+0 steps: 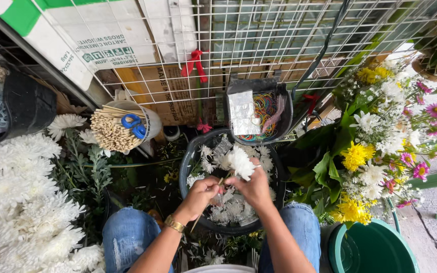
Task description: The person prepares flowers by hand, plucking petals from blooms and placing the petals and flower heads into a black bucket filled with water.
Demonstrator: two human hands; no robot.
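Your left hand (202,194) pinches a thin stick (209,198) while your right hand (253,186) grips a white chrysanthemum (241,162), both hands close together over a dark tub (188,156) of white blooms. A cup of sticks (112,130) with blue scissors (134,125) stands to the left, a green bucket (375,250) to the right.

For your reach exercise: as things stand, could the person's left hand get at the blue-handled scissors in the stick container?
Probably yes: the scissors lie uncovered on the sticks, up-left of the left hand, nothing between; but that hand is pinching a stem.

White chrysanthemum (241,162), dark basin (190,156)
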